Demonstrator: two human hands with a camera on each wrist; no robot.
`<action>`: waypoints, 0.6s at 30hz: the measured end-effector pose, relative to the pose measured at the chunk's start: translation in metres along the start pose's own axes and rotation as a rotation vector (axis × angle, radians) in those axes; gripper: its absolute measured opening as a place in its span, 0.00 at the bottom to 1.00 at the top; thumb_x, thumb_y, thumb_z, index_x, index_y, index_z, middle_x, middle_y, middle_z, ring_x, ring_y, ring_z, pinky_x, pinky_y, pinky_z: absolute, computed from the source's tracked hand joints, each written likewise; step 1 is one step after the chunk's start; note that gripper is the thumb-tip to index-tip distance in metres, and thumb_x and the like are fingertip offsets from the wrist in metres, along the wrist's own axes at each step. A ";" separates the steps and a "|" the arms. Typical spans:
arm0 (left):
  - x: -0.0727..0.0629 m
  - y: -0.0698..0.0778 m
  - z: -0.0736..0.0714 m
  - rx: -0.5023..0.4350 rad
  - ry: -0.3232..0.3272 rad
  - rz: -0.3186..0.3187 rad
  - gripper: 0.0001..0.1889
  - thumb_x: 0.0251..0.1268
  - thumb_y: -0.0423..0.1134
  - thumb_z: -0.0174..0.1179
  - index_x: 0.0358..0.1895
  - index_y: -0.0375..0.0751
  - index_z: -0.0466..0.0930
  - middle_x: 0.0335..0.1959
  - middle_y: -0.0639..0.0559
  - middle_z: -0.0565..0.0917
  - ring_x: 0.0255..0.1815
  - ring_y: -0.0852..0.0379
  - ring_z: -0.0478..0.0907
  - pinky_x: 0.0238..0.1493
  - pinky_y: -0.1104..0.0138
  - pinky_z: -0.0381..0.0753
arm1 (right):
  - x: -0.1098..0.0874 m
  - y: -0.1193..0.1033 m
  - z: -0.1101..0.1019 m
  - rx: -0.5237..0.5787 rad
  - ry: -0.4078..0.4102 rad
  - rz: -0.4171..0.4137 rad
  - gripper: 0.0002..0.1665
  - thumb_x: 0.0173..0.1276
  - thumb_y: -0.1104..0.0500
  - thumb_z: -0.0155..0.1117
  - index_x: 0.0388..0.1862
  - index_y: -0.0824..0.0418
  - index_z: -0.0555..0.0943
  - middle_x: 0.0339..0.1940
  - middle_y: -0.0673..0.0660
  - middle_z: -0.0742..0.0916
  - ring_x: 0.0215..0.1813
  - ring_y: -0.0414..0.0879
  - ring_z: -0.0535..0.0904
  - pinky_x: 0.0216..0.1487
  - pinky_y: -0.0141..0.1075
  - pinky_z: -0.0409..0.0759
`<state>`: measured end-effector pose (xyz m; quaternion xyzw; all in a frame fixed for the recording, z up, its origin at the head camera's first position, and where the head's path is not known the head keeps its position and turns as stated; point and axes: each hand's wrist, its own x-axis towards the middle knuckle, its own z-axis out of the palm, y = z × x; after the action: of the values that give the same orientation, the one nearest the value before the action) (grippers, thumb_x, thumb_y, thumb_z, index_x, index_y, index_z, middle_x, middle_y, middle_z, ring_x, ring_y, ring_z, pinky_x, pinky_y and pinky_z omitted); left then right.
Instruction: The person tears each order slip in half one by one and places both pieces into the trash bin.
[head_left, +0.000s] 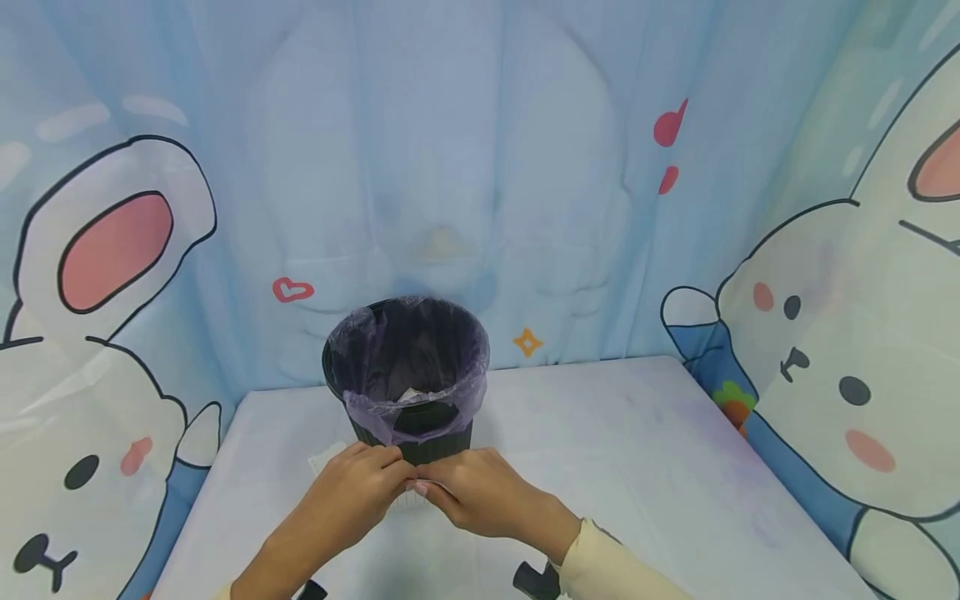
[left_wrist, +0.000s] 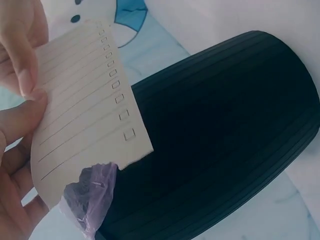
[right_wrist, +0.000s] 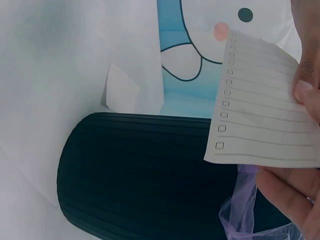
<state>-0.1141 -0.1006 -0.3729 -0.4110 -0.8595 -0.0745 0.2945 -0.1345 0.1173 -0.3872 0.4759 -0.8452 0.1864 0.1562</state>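
Note:
Both hands meet in front of the black bin [head_left: 423, 450], on its near side. Between their thumbs and fingers they pinch a small sheet of lined paper [left_wrist: 85, 100] with a row of checkboxes along one side. My left hand [head_left: 341, 492] holds the sheet's left part and my right hand [head_left: 487, 496] its right part, fingertips close together. In the right wrist view the sheet [right_wrist: 260, 110] overlaps the bin's side and looks slightly bent. A translucent purple bag [head_left: 468, 396] lines the bin and folds over its rim.
A white scrap [head_left: 412, 394] shows inside the bin. Another piece of white paper [right_wrist: 121, 92] lies on the table beside it, to its left. The white-covered table [head_left: 600, 467] ends at a blue curtain [head_left: 435, 167] printed with rabbits.

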 end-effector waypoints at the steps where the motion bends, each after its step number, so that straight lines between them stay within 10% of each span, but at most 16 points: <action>1: 0.000 0.000 0.000 -0.004 -0.009 -0.009 0.09 0.51 0.39 0.77 0.35 0.50 0.87 0.27 0.63 0.80 0.28 0.65 0.76 0.32 0.73 0.76 | 0.000 0.001 0.000 0.004 -0.004 0.001 0.12 0.80 0.51 0.54 0.42 0.51 0.84 0.23 0.40 0.78 0.23 0.29 0.65 0.24 0.18 0.62; 18: -0.002 -0.004 0.005 -0.089 -0.075 -0.060 0.05 0.57 0.41 0.73 0.34 0.50 0.87 0.28 0.64 0.80 0.28 0.67 0.73 0.32 0.72 0.76 | -0.007 0.009 0.002 0.096 -0.083 0.026 0.14 0.80 0.55 0.54 0.45 0.55 0.87 0.21 0.40 0.78 0.23 0.27 0.63 0.26 0.17 0.63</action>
<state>-0.1180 -0.1028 -0.3774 -0.4002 -0.8777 -0.1062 0.2412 -0.1388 0.1254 -0.3936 0.4792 -0.8471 0.2090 0.0956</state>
